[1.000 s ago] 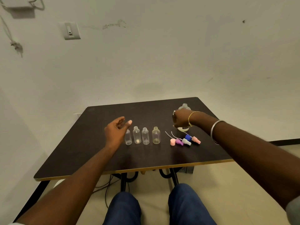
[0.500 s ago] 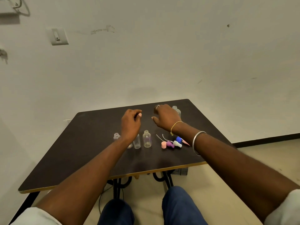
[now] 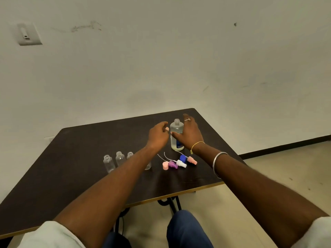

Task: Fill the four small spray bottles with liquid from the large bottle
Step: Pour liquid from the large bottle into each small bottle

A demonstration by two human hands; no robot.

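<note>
Table [image 3: 71, 167]: dark brown matt top with a thin pale edge band, on curved black metal legs [image 3: 172, 203]. A pale floor [image 3: 268, 176] lies below and a scuffed off-white wall [image 3: 179, 59] stands behind.
Knees [image 3: 186, 230]: blue denim under the near edge. My white sleeves [image 3: 53, 235] are cut off at the bottom corners.
Small spray bottles [image 3: 120, 158]: clear and round-shouldered, with open threaded necks. They stand upright in a row left of centre on the table. The two at the left end show whole. Of the third bottle [image 3: 130, 155] I see only the neck. The fourth bottle [image 3: 148, 166] is a sliver of base beside my left forearm.
Spray caps [image 3: 181, 163]: lying in a loose cluster just right of the row. There is a pink cap [image 3: 165, 165], a purple head [image 3: 173, 164], a blue head [image 3: 183, 157] and a pink nozzle [image 3: 192, 160], with thin white dip tubes curving away. Which tube belongs to which head is hard to read.
Right wrist: a smooth silver bangle [image 3: 219, 158] and a thin gold thread [image 3: 197, 144].
Left hand [image 3: 158, 136]: just left of the large bottle, fingers loosely curled round nothing. I cannot tell whether it touches the plastic.
Right hand [image 3: 189, 135]: wrapped on the large bottle, thumb across its front, fingers rising behind it, one wearing a ring [image 3: 187, 119].
Large bottle [image 3: 176, 129]: clear plastic cylinder with sloping shoulders and an uncapped threaded neck. It stands upright toward the far right of the table, behind the caps. Its blue label is mostly covered by my hand, and the liquid level is unclear.
Switch plate [image 3: 29, 34]: greyish, high on the wall at left, blurred.
</note>
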